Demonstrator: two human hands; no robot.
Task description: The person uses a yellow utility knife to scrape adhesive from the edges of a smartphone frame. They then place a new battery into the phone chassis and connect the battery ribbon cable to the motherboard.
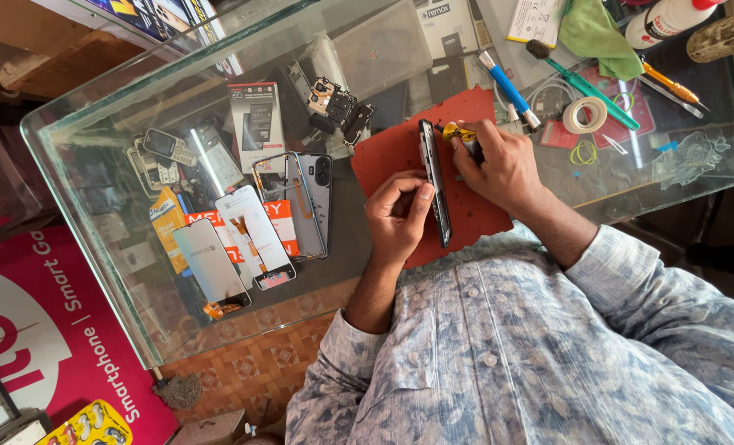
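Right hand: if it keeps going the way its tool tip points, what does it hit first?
The right hand holds a yellow-handled screwdriver whose tip points toward the phone frame standing on edge on the red mat. It would probably meet that frame first; the tip looks at or very near it, though depth is unclear.

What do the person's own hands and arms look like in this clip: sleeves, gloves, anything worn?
Both hands are bare: the left hand and the right hand show no gloves, rings or watch. Both forearms are uncovered, with the sleeves of a pale blue, floral-patterned button shirt pushed up toward the elbows.
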